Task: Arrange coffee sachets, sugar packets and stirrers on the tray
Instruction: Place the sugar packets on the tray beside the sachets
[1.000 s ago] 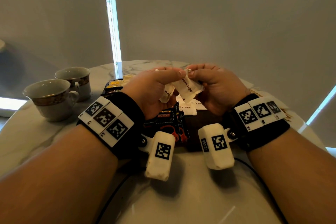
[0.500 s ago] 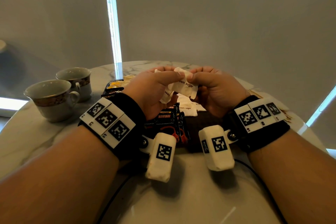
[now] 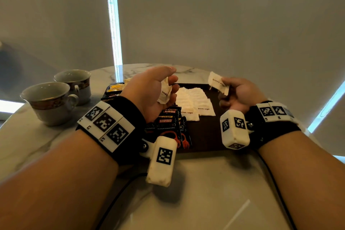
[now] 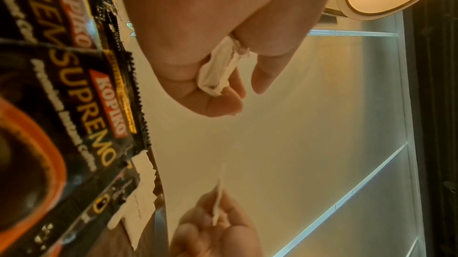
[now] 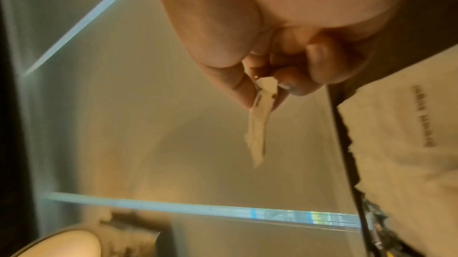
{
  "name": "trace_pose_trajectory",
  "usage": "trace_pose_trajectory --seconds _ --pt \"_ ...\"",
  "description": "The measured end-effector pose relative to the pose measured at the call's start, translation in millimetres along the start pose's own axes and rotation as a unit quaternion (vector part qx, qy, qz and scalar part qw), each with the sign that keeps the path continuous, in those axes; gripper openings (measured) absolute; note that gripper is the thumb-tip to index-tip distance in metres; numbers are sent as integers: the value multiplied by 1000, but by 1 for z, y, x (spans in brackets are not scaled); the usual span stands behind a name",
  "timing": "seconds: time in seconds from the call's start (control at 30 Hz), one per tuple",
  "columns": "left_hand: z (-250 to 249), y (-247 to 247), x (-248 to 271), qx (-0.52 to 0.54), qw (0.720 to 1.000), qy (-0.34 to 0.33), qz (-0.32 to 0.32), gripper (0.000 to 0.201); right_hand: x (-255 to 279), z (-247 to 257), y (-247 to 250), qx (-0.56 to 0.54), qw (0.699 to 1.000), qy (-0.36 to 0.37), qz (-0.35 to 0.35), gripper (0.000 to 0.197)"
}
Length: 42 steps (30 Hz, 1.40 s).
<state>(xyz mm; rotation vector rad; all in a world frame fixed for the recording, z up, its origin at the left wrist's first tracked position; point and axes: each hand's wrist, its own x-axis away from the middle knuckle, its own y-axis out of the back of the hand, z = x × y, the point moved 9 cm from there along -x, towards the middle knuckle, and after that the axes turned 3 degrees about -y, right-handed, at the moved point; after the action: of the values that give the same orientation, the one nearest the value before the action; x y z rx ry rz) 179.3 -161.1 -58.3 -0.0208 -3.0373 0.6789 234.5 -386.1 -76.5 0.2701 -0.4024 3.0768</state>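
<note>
Two sugar packets are up in the air mid-frame, the left hand (image 3: pixel 149 91) curled round one (image 3: pixel 164 93) and the right hand (image 3: pixel 237 95) pinching another (image 3: pixel 217 83), so I'd lay each flat beside the white row (image 3: pixel 194 99) on the tray (image 3: pixel 203 136), edges lined up.

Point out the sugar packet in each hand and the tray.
left-hand sugar packet (image 3: pixel 165 93), head view, crumpled middle.
right-hand sugar packet (image 3: pixel 217 82), head view, printed face.
tray (image 3: pixel 203 132), head view, bare dark surface.
</note>
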Motion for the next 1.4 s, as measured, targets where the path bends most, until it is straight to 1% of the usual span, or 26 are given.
trace_pose_trajectory --seconds 0.07,0.13,0.2,0.27,0.33,0.43,0.57,0.67,0.77,0.93,1.03,1.1,1.2,1.23,1.4 --pt "1 0 0 1 1000 2 1 40 1 -15 0 25 998 -55 5 19" --pt "1 -1 1 -1 1000 3 1 39 2 -28 0 46 994 -102 -5 18" --pt "0 0 0 -2 1000 4 -2 39 0 -34 4 87 988 -123 -20 15" --pt "0 1 0 -1 1000 5 -3 39 -4 -35 9 109 985 -126 -36 13" --pt "0 2 -1 0 1000 5 -3 39 -6 -37 12 135 981 -127 -50 18" --pt "0 2 -2 2 1000 5 -3 40 -7 -39 12 189 972 -137 -37 21" --pt "1 2 -2 2 1000 4 -2 41 -14 -41 15 214 966 -145 -27 23" --pt "1 2 -2 1 1000 4 -1 41 -16 -42 15 215 966 -143 -17 25" --pt "1 2 -2 0 1000 4 -1 41 -17 -42 15 210 968 -135 -23 22" --pt "1 1 -1 -5 1000 2 -1 41 -20 -42 18 211 969 -124 -34 23" --pt "1 0 -1 -5 1000 -1 -1 39 -21 -41 19 237 963 -122 -37 26" --pt "0 0 -1 -5 1000 0 0 35 -23 -40 19 252 959 -125 -35 27" --pt "-1 -1 0 3 1000 0 7 20 -23 -39 20 255 957 -129 -39 26" --pt "-1 -1 0 6 1000 1 7 19 -24 -39 20 250 959 -128 -41 26" --pt "-2 -1 2 7 1000 -1 4 26 -21 -39 21 230 964 -123 -53 22"
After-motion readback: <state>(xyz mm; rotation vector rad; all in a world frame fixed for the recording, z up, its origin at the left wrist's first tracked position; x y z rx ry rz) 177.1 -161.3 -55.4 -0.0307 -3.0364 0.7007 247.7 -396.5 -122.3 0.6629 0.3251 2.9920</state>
